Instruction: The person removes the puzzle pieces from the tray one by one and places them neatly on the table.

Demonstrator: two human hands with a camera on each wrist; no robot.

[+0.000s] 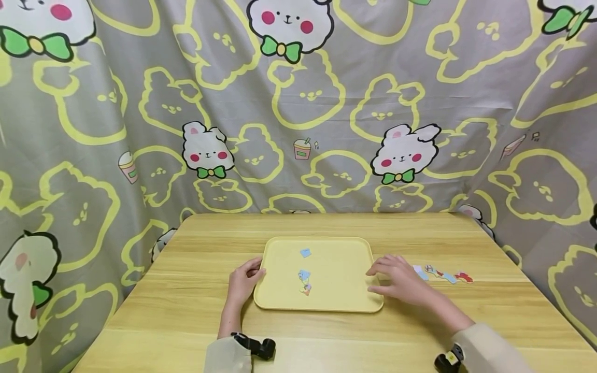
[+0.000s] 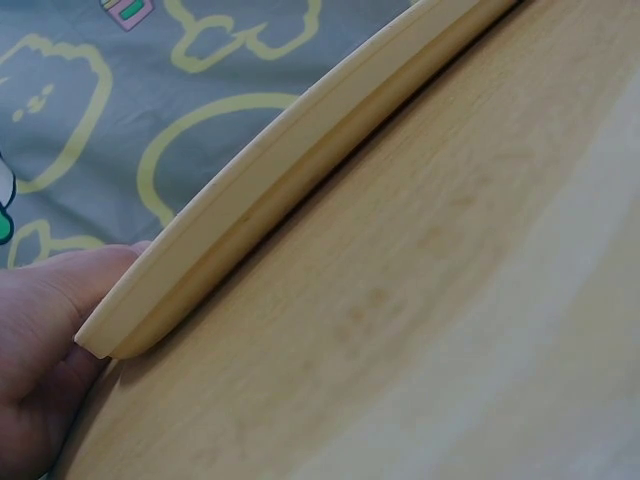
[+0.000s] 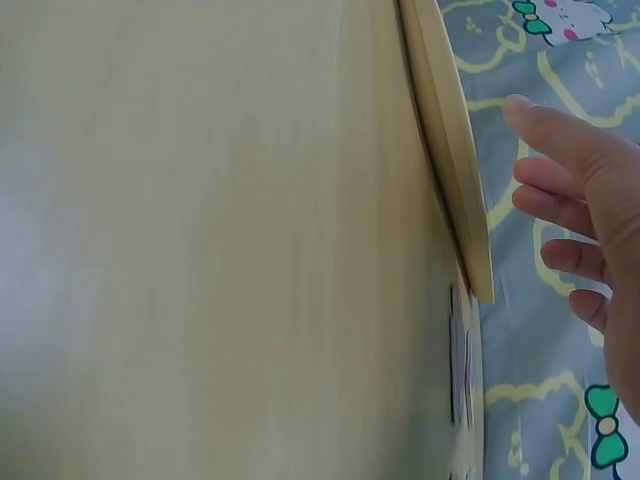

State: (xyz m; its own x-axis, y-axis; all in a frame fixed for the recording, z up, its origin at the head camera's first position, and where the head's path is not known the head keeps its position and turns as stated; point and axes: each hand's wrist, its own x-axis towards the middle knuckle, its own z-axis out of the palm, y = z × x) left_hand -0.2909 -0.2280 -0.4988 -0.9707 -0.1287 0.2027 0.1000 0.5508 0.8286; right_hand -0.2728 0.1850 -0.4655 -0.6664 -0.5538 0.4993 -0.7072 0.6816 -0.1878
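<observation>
A shallow yellow tray (image 1: pixel 336 269) lies on the wooden table. My left hand (image 1: pixel 243 282) holds its left edge, the thumb at the rim and fingers below it; in the left wrist view that hand (image 2: pixel 50 340) grips the tray's corner. Above the tray's right edge hovers my right hand (image 1: pixel 398 280), fingers spread and slightly bent, nothing between them. The right wrist view shows this hand (image 3: pixel 590 210) apart from the tray's rim (image 3: pixel 465 190). On the tray lie a small blue puzzle piece (image 1: pixel 305 253) and, nearer me, a short column of colourful puzzle pieces (image 1: pixel 304 274).
Several more puzzle pieces (image 1: pixel 448 277), blue and red, lie on the table right of the tray, partly behind my right hand. A grey curtain (image 1: pixel 326 171) with cartoon animals hangs around the back and sides of the wooden table (image 1: pixel 326 342).
</observation>
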